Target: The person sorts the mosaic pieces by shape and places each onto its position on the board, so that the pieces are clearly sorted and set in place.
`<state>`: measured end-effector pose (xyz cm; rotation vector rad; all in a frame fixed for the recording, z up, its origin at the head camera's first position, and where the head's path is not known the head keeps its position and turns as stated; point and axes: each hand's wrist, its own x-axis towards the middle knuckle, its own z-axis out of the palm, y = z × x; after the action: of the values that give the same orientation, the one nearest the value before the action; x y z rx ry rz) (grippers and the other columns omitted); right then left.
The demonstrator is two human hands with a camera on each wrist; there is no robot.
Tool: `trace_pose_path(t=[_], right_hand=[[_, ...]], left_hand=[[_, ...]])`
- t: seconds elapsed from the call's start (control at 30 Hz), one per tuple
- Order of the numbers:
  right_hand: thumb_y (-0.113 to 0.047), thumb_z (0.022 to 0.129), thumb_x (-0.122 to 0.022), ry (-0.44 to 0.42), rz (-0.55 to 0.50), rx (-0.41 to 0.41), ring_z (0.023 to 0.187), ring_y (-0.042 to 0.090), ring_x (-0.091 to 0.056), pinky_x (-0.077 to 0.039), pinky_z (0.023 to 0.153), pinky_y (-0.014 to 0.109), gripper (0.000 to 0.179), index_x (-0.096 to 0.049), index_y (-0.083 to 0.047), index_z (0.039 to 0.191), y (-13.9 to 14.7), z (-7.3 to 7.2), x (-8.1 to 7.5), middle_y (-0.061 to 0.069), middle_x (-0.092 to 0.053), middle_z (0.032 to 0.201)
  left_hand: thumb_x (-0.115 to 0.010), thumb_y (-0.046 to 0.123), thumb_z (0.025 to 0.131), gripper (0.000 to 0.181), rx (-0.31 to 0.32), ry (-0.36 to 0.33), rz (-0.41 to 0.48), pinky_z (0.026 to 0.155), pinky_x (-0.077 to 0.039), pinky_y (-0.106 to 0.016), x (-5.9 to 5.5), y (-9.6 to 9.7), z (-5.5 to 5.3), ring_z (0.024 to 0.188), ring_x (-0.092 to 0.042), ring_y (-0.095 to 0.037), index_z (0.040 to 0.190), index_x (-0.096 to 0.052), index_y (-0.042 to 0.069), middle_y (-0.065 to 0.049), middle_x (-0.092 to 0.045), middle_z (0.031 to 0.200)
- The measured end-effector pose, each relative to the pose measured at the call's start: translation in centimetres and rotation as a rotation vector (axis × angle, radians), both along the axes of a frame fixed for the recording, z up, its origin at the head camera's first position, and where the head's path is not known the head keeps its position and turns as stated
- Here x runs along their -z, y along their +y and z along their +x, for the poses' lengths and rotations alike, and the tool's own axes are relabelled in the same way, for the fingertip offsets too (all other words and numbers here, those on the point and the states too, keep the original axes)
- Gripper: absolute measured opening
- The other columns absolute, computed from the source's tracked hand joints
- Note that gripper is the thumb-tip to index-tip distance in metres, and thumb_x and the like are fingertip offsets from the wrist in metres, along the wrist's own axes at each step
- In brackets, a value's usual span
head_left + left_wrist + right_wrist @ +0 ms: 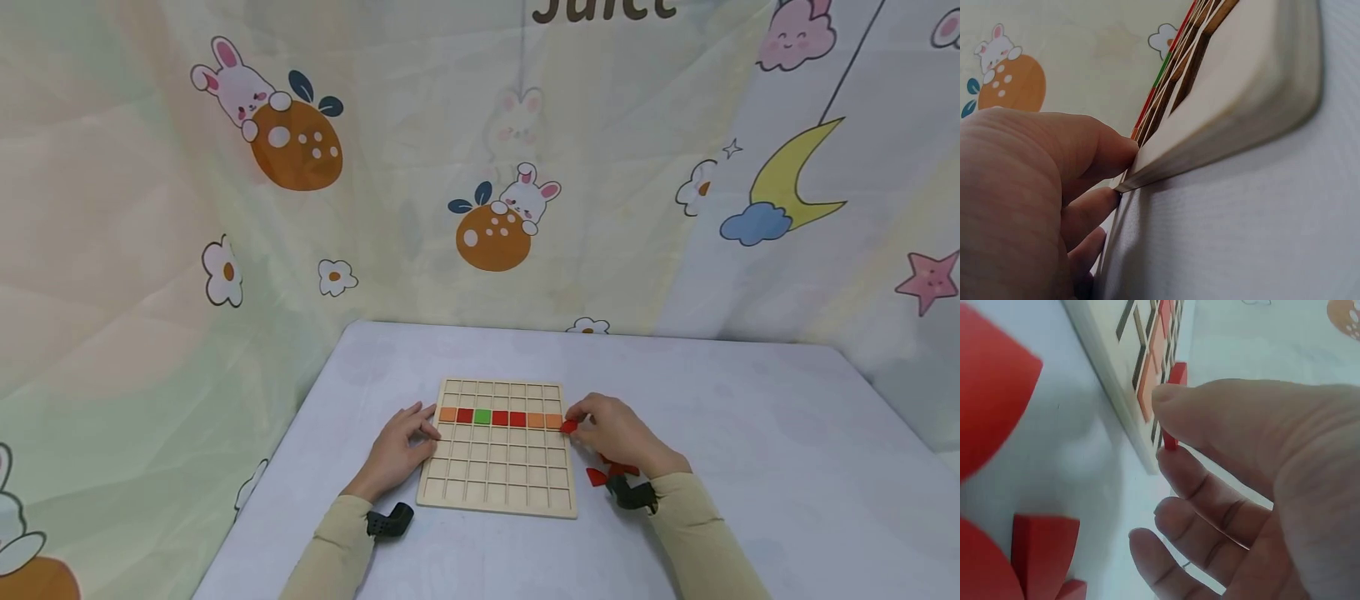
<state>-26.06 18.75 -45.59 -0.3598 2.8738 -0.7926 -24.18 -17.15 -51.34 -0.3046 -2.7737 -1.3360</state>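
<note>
Head view: we get bright, even, soft light over the printed backdrop (420, 100) and the white tabletop (750, 433).
Backdrop prints: we see clear outlines, with gentle creases shading the cloth.
Sleeve shadow: we find it faint and soft-edged beside the right sleeve (701, 533).
Left wrist view: we call it dimmer, with the left hand (1010, 187) partly shaded.
Board corner: we see the wooden grid board (1229, 94) blurred where it comes nearest the lens.
Board shadow: we notice soft grey on the tabletop below its edge.
Right wrist view: we find a pale bluish haze, the nearest red pieces (991, 387) out of focus.
</note>
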Motion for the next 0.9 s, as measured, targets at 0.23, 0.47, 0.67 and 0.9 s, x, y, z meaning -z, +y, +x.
trace_pose_path(t=[0.23,0.47,0.67,0.9], right_hand=[[-0.013,0.082,-0.074,0.013,-0.006,-0.048,0.08,0.015,-0.051,-0.048,0.065,0.026,0.02,-0.073,-0.017,0.102,-0.9,0.4,0.1,-0.006,-0.061,0.093],[-0.013,0.08,-0.077,0.017,0.03,-0.045,0.078,0.015,-0.051,-0.047,0.063,0.026,0.02,-0.07,-0.018,0.098,-1.8,0.6,0.3,-0.006,-0.059,0.087],[-0.008,0.08,-0.075,0.025,0.025,-0.049,0.075,0.014,-0.05,-0.047,0.061,0.026,0.019,-0.071,-0.016,0.096,-2.1,0.7,0.4,-0.006,-0.06,0.088],[-0.008,0.081,-0.075,0.043,0.043,-0.067,0.077,0.013,-0.051,-0.048,0.064,0.025,0.018,-0.072,-0.016,0.098,-2.3,0.8,0.6,-0.006,-0.06,0.091]], left_hand=[[-0.068,0.013,0.086,0.01,0.002,0.002,0.003,0.121,-0.014,-0.052,-0.1,0.0,0.1,0.146,-0.026,-0.024,0.085,-0.067,0.023,0.0,-0.048,0.148],[-0.068,0.013,0.086,0.01,-0.005,-0.009,0.012,0.121,-0.013,-0.051,-0.2,0.1,0.1,0.147,-0.025,-0.024,0.085,-0.067,0.023,0.0,-0.048,0.148],[-0.068,0.012,0.086,0.012,-0.008,-0.008,0.018,0.121,-0.013,-0.051,-0.3,0.1,0.1,0.146,-0.026,-0.024,0.084,-0.067,0.024,0.0,-0.049,0.147],[-0.068,0.012,0.086,0.012,-0.006,-0.003,0.022,0.121,-0.013,-0.052,-0.3,0.1,0.1,0.146,-0.026,-0.025,0.084,-0.067,0.024,-0.001,-0.049,0.147]])
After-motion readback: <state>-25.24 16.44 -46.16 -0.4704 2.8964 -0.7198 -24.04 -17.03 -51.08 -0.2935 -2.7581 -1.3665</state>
